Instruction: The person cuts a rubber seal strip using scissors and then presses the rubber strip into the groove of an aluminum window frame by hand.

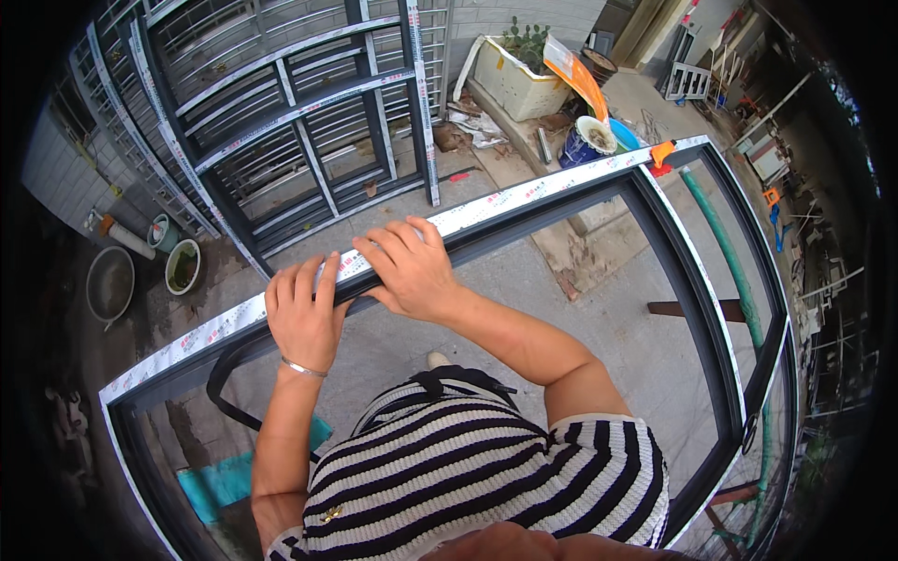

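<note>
A large dark grey window frame [524,192], its top face covered with white printed film, surrounds me at waist height. My left hand [304,313], with a silver bracelet at the wrist, is closed over the far bar, fingers bent across the film. Just right of it, my right hand [412,271] curls over the same bar, its thumb on the inner side. What lies under the fingers is hidden. A black strip [220,383] loops down from the bar beside my left forearm. Farther right on the frame lies a tool with an orange handle [662,151].
More film-covered frames [271,131] lean against a metal grille at the far left. Beyond the bar stand a white planter [514,79], a dark blue bucket [587,142] and several basins [110,285]. A green pole [730,252] supports the right side; teal material [215,481] lies at lower left.
</note>
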Demonstrator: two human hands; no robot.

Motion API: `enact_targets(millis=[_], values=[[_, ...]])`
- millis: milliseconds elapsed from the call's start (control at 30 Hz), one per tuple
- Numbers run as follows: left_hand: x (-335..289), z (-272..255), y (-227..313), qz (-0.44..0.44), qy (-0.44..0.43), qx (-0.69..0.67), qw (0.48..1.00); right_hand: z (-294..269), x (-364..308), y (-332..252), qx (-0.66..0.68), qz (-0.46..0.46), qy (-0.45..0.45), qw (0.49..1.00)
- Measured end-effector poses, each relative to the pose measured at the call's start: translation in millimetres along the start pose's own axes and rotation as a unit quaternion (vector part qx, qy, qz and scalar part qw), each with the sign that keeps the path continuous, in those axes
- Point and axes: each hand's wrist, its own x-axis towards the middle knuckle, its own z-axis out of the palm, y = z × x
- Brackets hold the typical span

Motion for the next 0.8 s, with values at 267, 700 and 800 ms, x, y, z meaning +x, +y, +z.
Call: enact_targets(millis=[267,700,800], values=[[12,11,13,0.018,-0.023,-0.001,1.000,-26,-19,38,0.002,0.020,-0.013,1.000],[34,26,51,0.023,-0.006,0.002,1.000,-40,-32,66,0.001,0.025,-0.021,0.999],[37,30,54,0.010,0.013,0.005,1.000,-32,-30,64,0.017,0.042,0.015,0.999]])
